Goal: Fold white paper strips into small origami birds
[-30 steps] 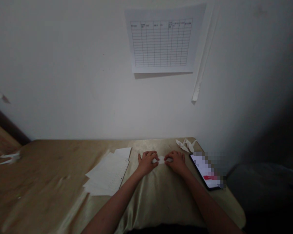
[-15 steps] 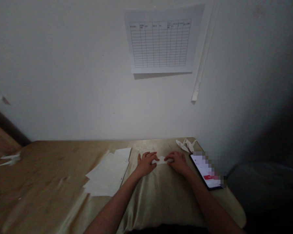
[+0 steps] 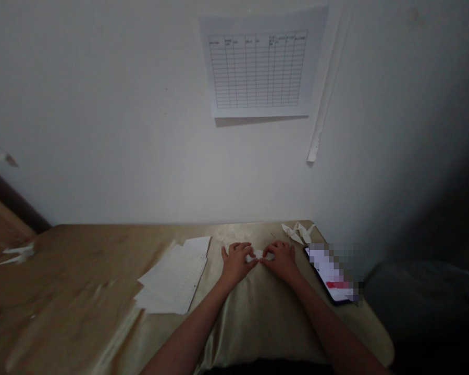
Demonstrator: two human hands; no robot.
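A small white piece of paper lies on the cloth-covered table between my hands, partly hidden by the fingers. My left hand pinches its left side between thumb and index finger, the other fingers spread above. On the right side my right hand pinches it in the same way. The two thumb tips nearly meet at the paper's near edge. To the left of my left hand rests a fanned stack of white sheets.
A phone with a lit screen lies right of my right hand. Folded white paper shapes sit behind it, and another is at the far left. A printed table sheet hangs on the wall behind the table.
Both thumbs have moved inward toward each other along the near edge of the small paper, and less of the paper shows now.
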